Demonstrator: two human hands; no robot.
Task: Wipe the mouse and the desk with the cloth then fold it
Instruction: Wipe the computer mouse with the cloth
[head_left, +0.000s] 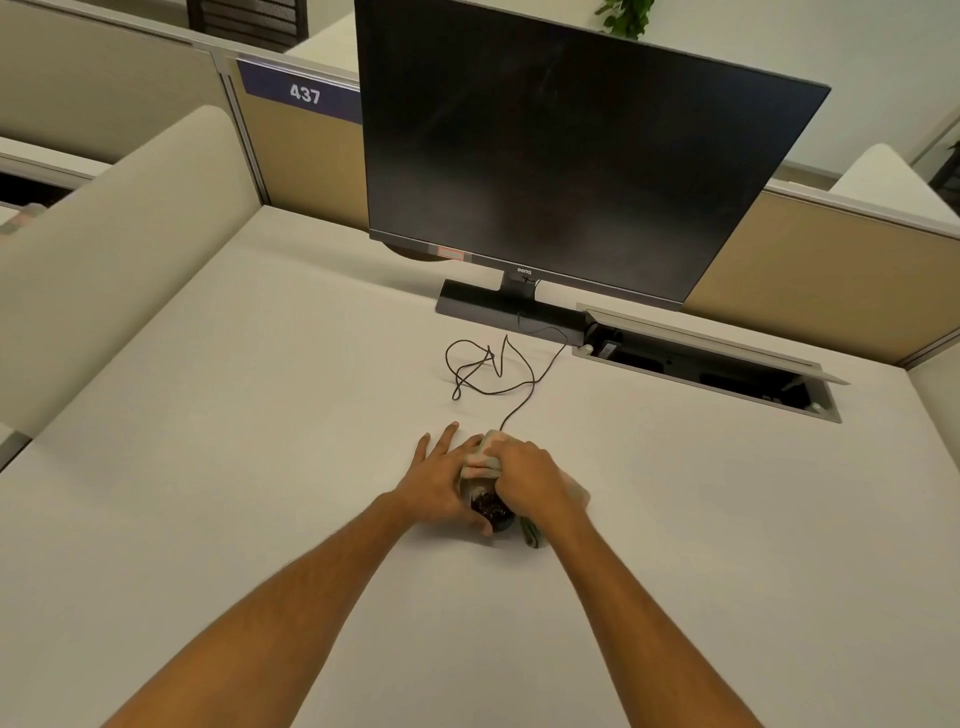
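The right hand (524, 470) was clenched on a bunched, soft greenish cloth (483, 457), pressing it onto the dark rounded mouse (491, 512). The left hand (441, 478) steadied the mouse's side, fingers spread flat and thumb against it (only its glossy rear showed). Its thin black cable (498, 374) looped across the matte pale desk (260, 467) toward the flat black monitor (571, 156).

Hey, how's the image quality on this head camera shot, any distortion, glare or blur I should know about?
Head view: wide-angle bending curves the desk edges and tilts the monitor; lighting is warm and even with soft shadows; the dark screen shows only faint reflections, no harsh glare; the hands are fairly sharp, though the mouse under the cloth is hard to make out.
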